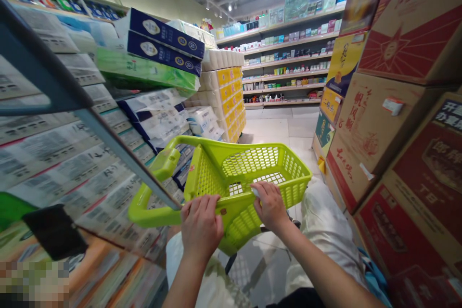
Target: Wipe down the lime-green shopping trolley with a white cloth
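A lime-green plastic shopping cart (249,201) stands sideways in front of me, its perforated basket holding no goods that I can see. My left hand (202,225) is closed over the cart's near rim, by the hinged back panel (207,175). Farther right along the same rim, my right hand (270,204) has its fingers bent over the edge. Under those fingers a small white piece (255,191) sticks out, perhaps a tissue or wipe; its kind is not clear. The cart's looped handle (144,207) points left.
A grey pole (130,163) with a dark frame slants down from the upper left towards my left hand. Stacked tissue packs (155,74) line the left side. Printed cartons (364,115) rise on the right. Shelves (288,65) of small goods stand at the back, beyond the tiled floor (277,122).
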A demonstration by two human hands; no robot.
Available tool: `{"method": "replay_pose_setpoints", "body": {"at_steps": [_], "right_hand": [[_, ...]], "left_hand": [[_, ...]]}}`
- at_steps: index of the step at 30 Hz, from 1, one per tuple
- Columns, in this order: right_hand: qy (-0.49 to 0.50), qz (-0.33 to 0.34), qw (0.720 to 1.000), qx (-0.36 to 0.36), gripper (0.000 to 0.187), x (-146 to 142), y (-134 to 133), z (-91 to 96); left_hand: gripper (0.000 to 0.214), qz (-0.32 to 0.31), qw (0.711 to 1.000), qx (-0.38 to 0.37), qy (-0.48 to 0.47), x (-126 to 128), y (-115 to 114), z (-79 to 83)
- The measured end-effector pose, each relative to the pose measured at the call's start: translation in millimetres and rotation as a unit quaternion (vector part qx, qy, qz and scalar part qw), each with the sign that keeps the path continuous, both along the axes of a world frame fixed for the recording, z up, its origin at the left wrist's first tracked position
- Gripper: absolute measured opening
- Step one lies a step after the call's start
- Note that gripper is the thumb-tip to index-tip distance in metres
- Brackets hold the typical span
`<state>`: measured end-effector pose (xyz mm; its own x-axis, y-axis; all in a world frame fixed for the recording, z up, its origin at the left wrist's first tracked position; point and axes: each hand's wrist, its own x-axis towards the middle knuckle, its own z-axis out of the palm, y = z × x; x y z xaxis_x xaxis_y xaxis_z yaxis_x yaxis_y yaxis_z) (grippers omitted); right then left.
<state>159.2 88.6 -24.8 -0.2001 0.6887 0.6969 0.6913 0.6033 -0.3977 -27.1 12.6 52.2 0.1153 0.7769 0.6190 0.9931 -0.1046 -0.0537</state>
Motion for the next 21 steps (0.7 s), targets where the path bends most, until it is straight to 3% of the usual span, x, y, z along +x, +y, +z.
{"method": "replay_pose_setpoints", "body": {"at_steps": [2, 5, 10, 14, 18, 21], "right_hand": [[0.015, -0.034, 0.999, -0.009, 0.043, 8, 3, -3.4], [0.044, -0.034, 0.998, -0.026, 0.043, -10, -6, 2.7], [0.032, 0.086, 0.996, -0.001, 0.049, -52, -24, 15.8], [0.002, 0.077, 0.996, 0.032, 0.047, -24, -11, 2.9], [0.014, -0.033, 0.999, 0.038, 0.046, 18, 9, -15.7], [0.033, -0.062, 0.997, 0.017, 0.045, 16, 7, -16.0]], "left_hand": [[0.035, 0.005, 1.0, 0.005, -0.003, 3, 1, -1.0], [0.034, 0.007, 1.0, 0.007, -0.003, 7, 2, -2.0], [0.039, 0.002, 1.0, -0.013, 0.009, 11, -2, 2.1], [0.043, -0.01, 0.999, -0.04, 0.015, 9, -6, 6.2], [0.041, -0.003, 0.999, -0.034, 0.006, 11, -6, 5.2], [0.039, 0.006, 1.0, -0.02, 0.002, 16, -5, 4.1]]}}
